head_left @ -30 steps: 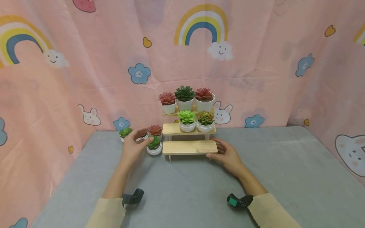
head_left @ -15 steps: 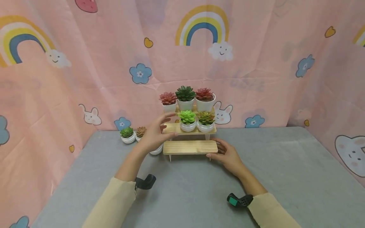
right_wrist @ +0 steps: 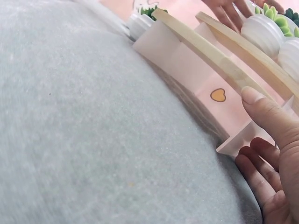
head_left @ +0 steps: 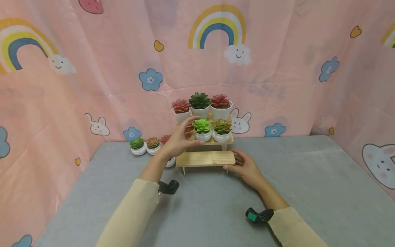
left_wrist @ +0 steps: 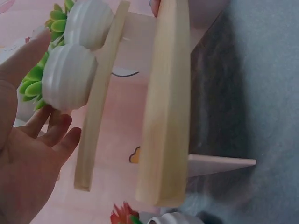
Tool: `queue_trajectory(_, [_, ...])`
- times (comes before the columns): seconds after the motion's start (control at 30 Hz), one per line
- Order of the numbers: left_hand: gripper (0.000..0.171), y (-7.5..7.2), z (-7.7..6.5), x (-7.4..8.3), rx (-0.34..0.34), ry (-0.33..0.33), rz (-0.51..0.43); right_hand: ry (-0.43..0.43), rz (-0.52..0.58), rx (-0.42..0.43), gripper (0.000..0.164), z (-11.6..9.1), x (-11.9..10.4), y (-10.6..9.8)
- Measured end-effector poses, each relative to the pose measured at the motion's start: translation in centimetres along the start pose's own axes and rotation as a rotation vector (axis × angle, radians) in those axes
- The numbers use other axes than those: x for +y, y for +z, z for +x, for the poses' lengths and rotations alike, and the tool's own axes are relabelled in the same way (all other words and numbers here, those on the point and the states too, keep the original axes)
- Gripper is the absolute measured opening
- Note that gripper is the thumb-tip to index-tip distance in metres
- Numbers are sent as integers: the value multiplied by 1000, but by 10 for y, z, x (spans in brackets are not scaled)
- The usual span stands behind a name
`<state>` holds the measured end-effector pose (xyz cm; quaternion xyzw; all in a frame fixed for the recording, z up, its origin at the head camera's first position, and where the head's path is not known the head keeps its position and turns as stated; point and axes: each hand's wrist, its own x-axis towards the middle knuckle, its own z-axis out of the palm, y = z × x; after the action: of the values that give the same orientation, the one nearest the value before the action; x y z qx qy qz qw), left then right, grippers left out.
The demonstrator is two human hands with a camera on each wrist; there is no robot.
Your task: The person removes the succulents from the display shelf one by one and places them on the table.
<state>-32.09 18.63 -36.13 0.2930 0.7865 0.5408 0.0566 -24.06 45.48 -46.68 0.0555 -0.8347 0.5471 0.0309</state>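
A three-tier wooden display stand (head_left: 205,159) is at the middle of the table. On its middle board sit two potted succulents in round white pots, a bright green succulent (head_left: 202,127) at left and an olive-red succulent (head_left: 222,127) at right. My left hand (head_left: 176,141) reaches around the left side of the bright green one, fingers loosely bent and thumb nearer me; whether it touches the pot (left_wrist: 70,77) is unclear. With thumb on the lowest board and fingers by its leg, my right hand (head_left: 247,169) holds the stand's right end.
On the top board stand a pink succulent (head_left: 180,106), a dark green succulent (head_left: 200,101) and a red succulent (head_left: 220,101). Left of the stand, a green succulent (head_left: 137,144) and a brown succulent (head_left: 153,143) sit on the grey table (head_left: 293,178), with others partly behind my left arm.
My left hand has left the small pots at the left and moved right and up to the bright green succulent. My right hand has stayed on the stand.
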Motion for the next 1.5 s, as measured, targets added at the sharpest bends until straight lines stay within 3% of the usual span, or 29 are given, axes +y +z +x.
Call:
queue_trajectory(0.6, [65,23,6,-6,201,-1,47,15,-7,0,77,5,1,2])
queue_trajectory(0.9, [63,24,4,-9,224,5,-1,20,2,-13,77,5,2,3])
queue_trajectory(1.17, [62,14,-13,-3,274,-11,-2,23,-15,-10,77,3,3,2])
queue_trajectory(1.5, [65,-13,-46,4,359,14,15,19,-14,-16,77,3,1,0])
